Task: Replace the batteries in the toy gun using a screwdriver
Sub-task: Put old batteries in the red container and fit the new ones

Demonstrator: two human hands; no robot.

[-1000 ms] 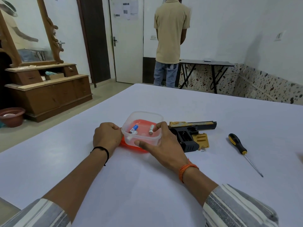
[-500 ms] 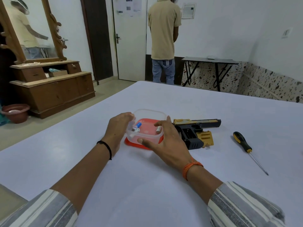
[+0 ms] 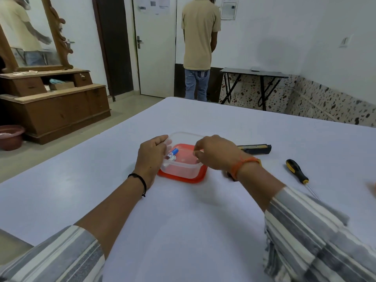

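Room, left to right: one wooden dresser (image 3: 55, 106) with mirror, one white door (image 3: 154, 45), one person standing with back turned (image 3: 200, 47), one dark folding table (image 3: 254, 73). On the white surface (image 3: 183, 231): left hand (image 3: 151, 157), fingers curled against one clear container (image 3: 183, 167) on a red lid, holding two batteries (image 3: 173, 154); right hand (image 3: 215, 154) over its rim, fingers curled, blurred, grip cannot be told. Toy gun (image 3: 255, 148) just behind, largely hidden by that hand; one screwdriver (image 3: 297, 171), tip hard to see.

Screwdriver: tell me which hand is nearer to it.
Right. The right hand is over the clear container's right rim, with the screwdriver lying off to its right on the table. The left hand holds the container's far left side.
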